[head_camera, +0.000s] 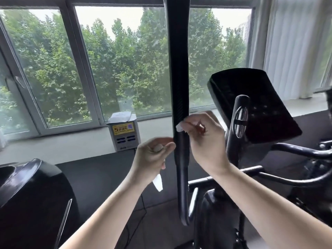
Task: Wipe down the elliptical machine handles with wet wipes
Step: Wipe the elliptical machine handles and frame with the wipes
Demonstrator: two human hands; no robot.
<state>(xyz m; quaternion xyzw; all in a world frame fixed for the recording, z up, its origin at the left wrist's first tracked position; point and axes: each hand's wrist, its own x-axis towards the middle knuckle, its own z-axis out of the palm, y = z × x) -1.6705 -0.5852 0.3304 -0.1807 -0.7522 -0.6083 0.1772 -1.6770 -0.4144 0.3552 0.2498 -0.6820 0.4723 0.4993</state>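
Two bare forearms reached up from below. The left hand [152,155] curled round a white strip [158,182] that hung below its palm, its thumb touching the left side of an upright black handle [179,78]. Slightly higher, the right hand [204,141] pinched a wipe [179,127] against the handle. A dark console [255,105] stood to the right. Farther back, a small box [124,133] with a yellow label sat on the sill [62,142], under a window [53,69] full of green trees.
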